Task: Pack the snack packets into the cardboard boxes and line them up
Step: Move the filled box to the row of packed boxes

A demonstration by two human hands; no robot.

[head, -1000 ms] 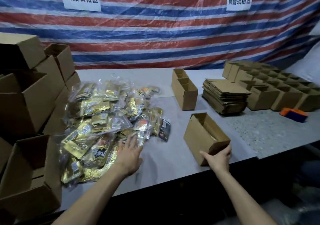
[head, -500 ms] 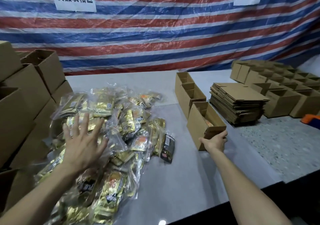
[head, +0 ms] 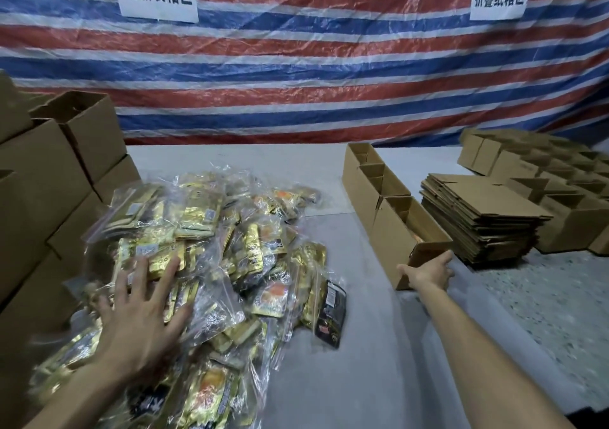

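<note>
A big pile of gold and clear snack packets covers the left half of the grey table. My left hand lies spread on the near side of the pile, fingers straight. My right hand holds the near end of an open cardboard box, which stands in line behind two more open boxes running away from me. Something orange shows inside the held box.
Large cardboard boxes are stacked along the left edge. A stack of flat folded cartons sits right of the box row, with several small open boxes beyond it. A striped tarp with two signs hangs behind.
My right hand has pushed the box away from me until it joined the row of two boxes. My left hand moved left and up over the packet pile.
</note>
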